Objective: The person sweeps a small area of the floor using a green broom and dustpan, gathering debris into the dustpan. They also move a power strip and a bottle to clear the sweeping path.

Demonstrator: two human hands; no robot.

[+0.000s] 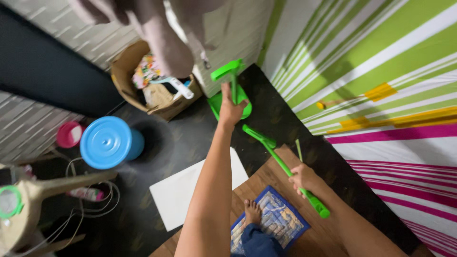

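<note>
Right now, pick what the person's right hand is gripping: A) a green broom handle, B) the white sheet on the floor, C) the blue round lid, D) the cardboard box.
A: the right hand is closed around the green broom handle, while the left hand holds the upright handle of the green dustpan.

dustpan [218, 102] partly behind left hand [231, 110], broom [281, 164] head seemingly hidden

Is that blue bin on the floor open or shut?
Shut. The blue bin has its round blue lid sitting flat on top, covering the whole opening.
</note>
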